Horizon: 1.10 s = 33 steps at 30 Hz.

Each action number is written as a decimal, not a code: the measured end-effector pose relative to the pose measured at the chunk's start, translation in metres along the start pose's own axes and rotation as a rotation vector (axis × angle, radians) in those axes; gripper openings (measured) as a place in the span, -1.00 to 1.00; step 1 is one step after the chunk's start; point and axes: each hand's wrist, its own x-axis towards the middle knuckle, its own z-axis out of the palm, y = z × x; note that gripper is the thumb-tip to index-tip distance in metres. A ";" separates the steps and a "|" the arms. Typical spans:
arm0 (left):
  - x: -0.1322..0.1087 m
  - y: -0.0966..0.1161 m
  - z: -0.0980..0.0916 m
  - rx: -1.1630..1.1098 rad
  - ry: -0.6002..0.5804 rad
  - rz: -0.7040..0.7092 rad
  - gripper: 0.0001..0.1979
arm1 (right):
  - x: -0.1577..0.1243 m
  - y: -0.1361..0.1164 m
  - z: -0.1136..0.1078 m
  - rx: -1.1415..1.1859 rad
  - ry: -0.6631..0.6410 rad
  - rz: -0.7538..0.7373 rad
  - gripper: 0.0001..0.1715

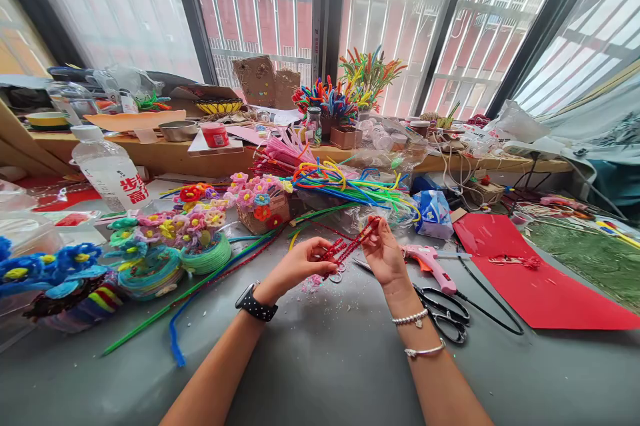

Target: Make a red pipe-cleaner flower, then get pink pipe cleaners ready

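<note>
Shiny red tinsel pipe cleaners (350, 247) stretch between my two hands above the grey table. My left hand (306, 262), with a black watch on its wrist, is closed on their lower left end. Their upper right end is pinched by the thumb and fingers of my right hand (384, 254). Small pink fluffy scraps (313, 283) lie below, beside a partly hidden pair of scissors (338, 274). Close to my right wrist are black-handled scissors (445, 314) and a pink glue gun (431, 266).
Pipe-cleaner flower pots (206, 254) line the left side, near a water bottle (107, 169). A bundle of coloured pipe cleaners (357, 185) lies behind my hands. Red card (530, 279) covers the right. A green pipe cleaner (165, 311) crosses the table (320, 373).
</note>
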 end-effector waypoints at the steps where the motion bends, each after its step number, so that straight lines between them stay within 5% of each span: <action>1: 0.000 0.000 0.000 0.000 -0.002 -0.006 -0.63 | 0.000 0.000 0.000 0.003 0.006 0.002 -0.84; 33: -0.004 0.008 0.001 -0.040 -0.040 -0.074 -0.63 | 0.003 -0.001 -0.003 0.048 0.098 0.040 -0.83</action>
